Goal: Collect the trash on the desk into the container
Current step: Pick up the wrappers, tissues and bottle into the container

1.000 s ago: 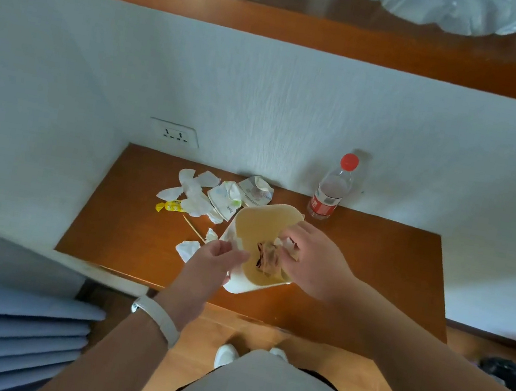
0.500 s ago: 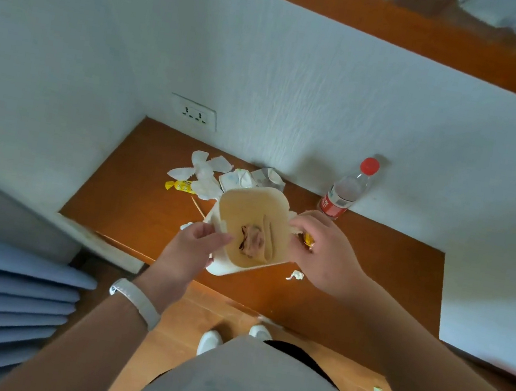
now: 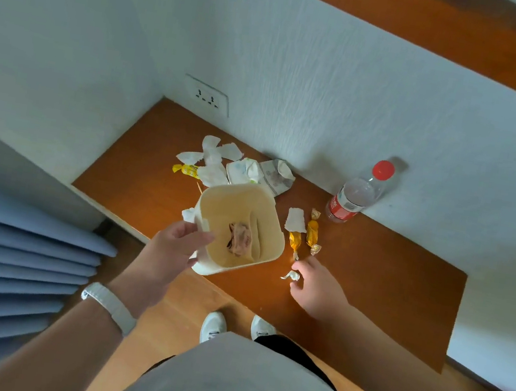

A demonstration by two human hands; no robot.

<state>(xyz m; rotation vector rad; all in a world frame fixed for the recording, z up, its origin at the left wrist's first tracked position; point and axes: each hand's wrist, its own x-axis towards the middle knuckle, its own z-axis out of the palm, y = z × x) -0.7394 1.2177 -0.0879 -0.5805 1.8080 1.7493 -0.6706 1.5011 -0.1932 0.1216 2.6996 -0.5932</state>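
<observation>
My left hand [image 3: 170,249] grips the near-left rim of a cream plastic container [image 3: 275,218], held tilted over the front edge of the wooden desk [image 3: 378,282]. A crumpled brown wrapper [image 3: 239,239] lies inside it. My right hand [image 3: 319,288] rests on the desk to the container's right, thumb and forefinger curled round a small silver wrapper [image 3: 290,275]. Just beyond it lie two orange candy wrappers [image 3: 311,232] and a white paper scrap [image 3: 296,220]. Behind the container sit several white paper scraps [image 3: 213,161], a yellow wrapper [image 3: 186,169] and crumpled packets [image 3: 274,177].
A plastic water bottle [image 3: 353,195] with a red cap stands against the white wall at the back right. A wall socket [image 3: 207,97] is at the back left. Blue curtain folds [image 3: 3,256] hang at the left. My feet stand on the wooden floor below the desk edge.
My right hand left the container's rim and moved right and down to the small silver wrapper on the desk. The container stayed in my left hand. The camera tilted down.
</observation>
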